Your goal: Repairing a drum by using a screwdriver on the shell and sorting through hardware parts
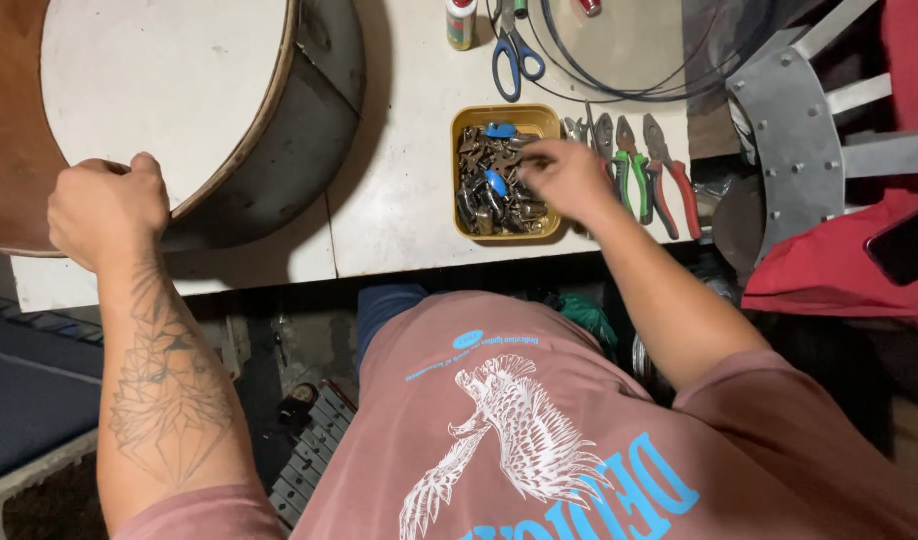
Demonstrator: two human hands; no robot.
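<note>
My left hand grips the rim of a big round drum with a white skin and a brown wooden shell, lying on the white worktable. My right hand hovers blurred over the right edge of a yellow rectangular tray filled with several small metal hardware pieces, some with blue parts. Its fingers reach into the tray; whether they hold a piece I cannot tell.
Several pliers with green and red handles lie right of the tray. Blue-handled scissors, a small bottle and coiled wire sit at the back. A grey metal frame and red cloth stand to the right.
</note>
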